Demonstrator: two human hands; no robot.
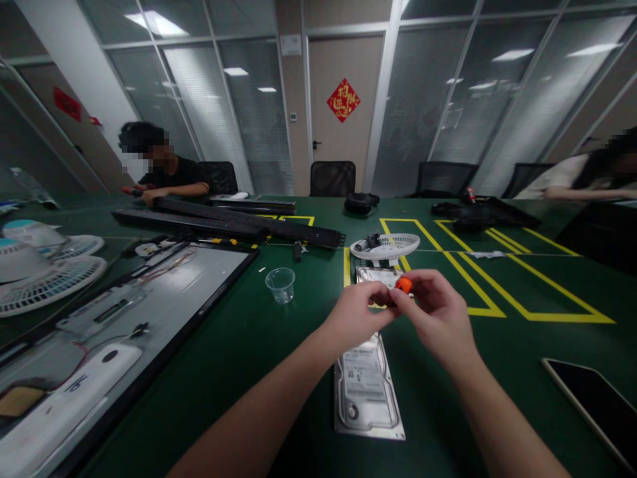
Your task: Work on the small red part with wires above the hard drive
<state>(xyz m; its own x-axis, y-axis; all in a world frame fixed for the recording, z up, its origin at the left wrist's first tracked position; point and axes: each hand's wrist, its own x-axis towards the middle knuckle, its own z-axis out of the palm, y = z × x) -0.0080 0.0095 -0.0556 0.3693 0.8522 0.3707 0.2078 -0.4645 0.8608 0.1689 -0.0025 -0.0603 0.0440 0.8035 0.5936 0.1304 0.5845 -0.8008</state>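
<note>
- As two forearms reach in from the near side, the left hand (354, 313) and right hand (442, 320) meet fingertip to fingertip above a green table (233, 345).
- Right thumb and fingers pinch an orange piece (404, 285); left fingertips crowd its left side, though whether they grip it too cannot be told.
- Below the hands lie a near drive (365, 392) and a far drive (381, 275), the latter partly hidden.
- To the left stands a clear cup (281, 287), upright, its contents indistinct.
- Beyond the drives, a white grille (412, 246) holds dark parts (369, 243).
</note>
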